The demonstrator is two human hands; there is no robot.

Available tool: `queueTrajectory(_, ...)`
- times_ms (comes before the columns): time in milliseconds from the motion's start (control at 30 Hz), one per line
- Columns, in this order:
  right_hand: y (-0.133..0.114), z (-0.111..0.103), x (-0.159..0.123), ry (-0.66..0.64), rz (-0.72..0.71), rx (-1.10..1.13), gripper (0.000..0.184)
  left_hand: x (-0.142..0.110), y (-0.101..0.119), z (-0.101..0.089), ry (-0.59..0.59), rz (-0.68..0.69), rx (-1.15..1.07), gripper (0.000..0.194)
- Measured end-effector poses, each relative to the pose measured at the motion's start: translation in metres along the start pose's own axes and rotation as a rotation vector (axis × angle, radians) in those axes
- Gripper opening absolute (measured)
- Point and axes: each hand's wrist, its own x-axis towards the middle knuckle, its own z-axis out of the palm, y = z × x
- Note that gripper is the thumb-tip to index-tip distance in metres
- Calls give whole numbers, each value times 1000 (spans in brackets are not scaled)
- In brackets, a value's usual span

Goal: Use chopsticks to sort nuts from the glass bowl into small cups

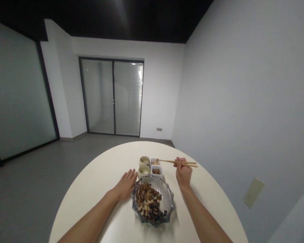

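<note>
My right hand grips a pair of wooden chopsticks, their tips over the far white square container. A small pale piece appears at the tips, and similar pale pieces lie in that container. The near white container holds brown slivers. Left of these stand two greenish ceramic cups, a far cup and a near cup. My left hand lies flat, fingers stretched, beside the near cup and a glass bowl. Brown slivers, pale nuts and dark beans sit in the bowl in separate patches.
All of it stands on a round cream table. A white wall runs close along the right side. Glass doors with blinds are set in the far wall, and a frosted glass panel is at left.
</note>
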Motion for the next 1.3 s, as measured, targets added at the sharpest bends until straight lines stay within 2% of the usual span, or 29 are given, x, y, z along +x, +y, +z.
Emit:
queueTrajectory(167, 5, 3, -3, -115, -23, -39, 44, -1, 2, -3, -12, -10, 5, 61)
queueTrajectory(333, 6, 1, -1, -111, -35, -16, 44, 0, 0, 0, -7, -6, 12, 61)
queueTrajectory(467, 5, -4, 0, -87, -9, 94, 42, 1, -1, 3, 11, 2, -3, 61)
queueTrajectory(567, -3, -14, 0, -15, 50, 212, 39, 1, 0, 1, 9, -6, -8, 61)
queueTrajectory(667, -18, -31, -1, -6, 34, 294, 37, -1, 2, -2, 5, -11, -7, 60)
queueTrajectory(733, -29, -41, -3, -80, 32, 308, 38, -1, 3, -2, -1, -11, 3, 61)
queueTrajectory(833, -42, -49, -5, -343, 33, 347, 42, 0, 0, 1, 5, -8, 12, 60)
queueTrajectory(1000, -49, -46, -10, -647, 73, 314, 39, 3, -6, 10, 50, 9, -7, 60)
queueTrajectory(1133, -50, -46, -12, -756, 31, 228, 30, 4, -7, 11, 40, 8, 16, 61)
queueTrajectory(1300, -54, -55, -8, -850, 67, 287, 25, 6, -9, 13, 46, 10, 5, 61)
